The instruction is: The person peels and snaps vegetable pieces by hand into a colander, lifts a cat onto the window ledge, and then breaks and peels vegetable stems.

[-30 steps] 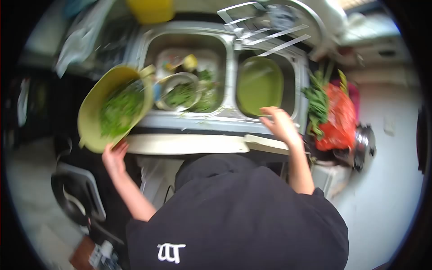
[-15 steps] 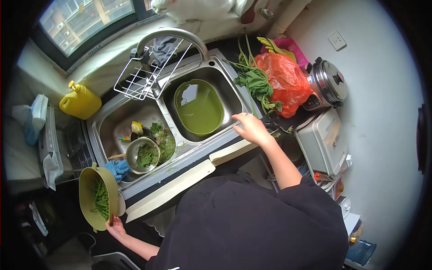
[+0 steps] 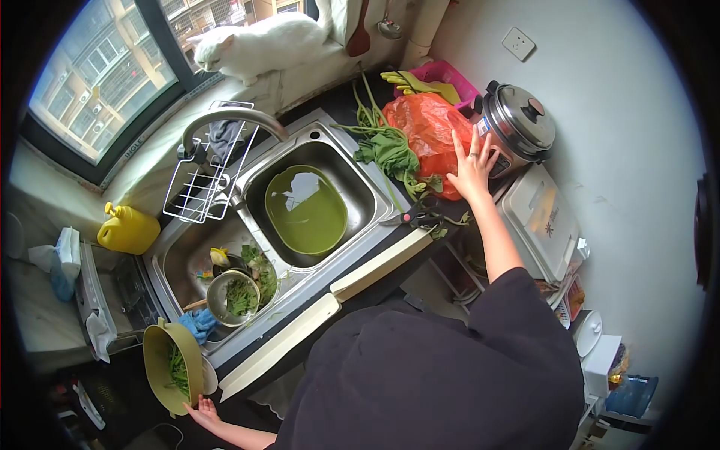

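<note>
My right hand is spread wide, fingers apart, over the side of a red plastic bag and close to a rice cooker. It holds nothing. Leafy green stalks lie left of the bag, and black-handled scissors rest below it. My left hand is open at the near edge of an olive-green basin with cut green vegetables inside. Its fingertips look to touch the basin wall. Another green basin, filled with water, sits in the right sink bowl.
The left sink bowl holds a metal strainer bowl of greens and scraps. A faucet and wire rack stand behind. A blue cloth drapes the sink edge. A white cat is on the windowsill.
My right hand has moved from beside the right sink bowl up to the red bag, fingers spreading. My left hand's fingers have loosened at the basin's edge. The view has shifted, showing the whole cat.
</note>
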The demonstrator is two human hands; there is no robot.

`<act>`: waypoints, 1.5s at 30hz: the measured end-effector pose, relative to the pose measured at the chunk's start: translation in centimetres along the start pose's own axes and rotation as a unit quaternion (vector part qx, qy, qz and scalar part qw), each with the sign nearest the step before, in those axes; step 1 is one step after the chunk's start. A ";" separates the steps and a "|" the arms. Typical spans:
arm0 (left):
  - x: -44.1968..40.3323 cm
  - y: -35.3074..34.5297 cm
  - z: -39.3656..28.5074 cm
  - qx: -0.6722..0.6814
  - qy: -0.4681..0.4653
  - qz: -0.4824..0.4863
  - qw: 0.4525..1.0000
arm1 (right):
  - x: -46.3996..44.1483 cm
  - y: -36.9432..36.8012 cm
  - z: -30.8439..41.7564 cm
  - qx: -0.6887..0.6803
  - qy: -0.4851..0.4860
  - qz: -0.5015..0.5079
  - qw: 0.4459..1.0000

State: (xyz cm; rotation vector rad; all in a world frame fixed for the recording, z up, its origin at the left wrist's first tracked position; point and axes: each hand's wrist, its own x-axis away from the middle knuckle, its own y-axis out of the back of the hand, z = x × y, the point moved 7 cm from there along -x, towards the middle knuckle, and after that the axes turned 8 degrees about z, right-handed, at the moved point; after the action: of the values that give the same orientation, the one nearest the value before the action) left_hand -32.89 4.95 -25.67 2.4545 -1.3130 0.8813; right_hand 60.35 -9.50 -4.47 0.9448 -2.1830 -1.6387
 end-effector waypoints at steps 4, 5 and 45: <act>5.9 -3.7 -1.2 -0.116 -0.104 -0.122 0.980 | -6.9 -7.2 -3.8 -0.184 0.064 0.060 0.979; 7.3 -5.6 -0.9 -0.118 -0.106 -0.124 0.980 | -8.2 -8.4 -5.0 -0.187 0.065 0.062 0.978; 34.7 -72.0 33.1 -0.459 -0.254 0.526 0.669 | -33.0 8.6 -21.4 -0.894 -0.030 -0.030 0.445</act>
State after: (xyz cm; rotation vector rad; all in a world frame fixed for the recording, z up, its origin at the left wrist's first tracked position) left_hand 53.55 7.79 -25.22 0.9835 -2.5476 -0.4474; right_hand 94.27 -3.72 16.43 0.0986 0.4647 -2.4735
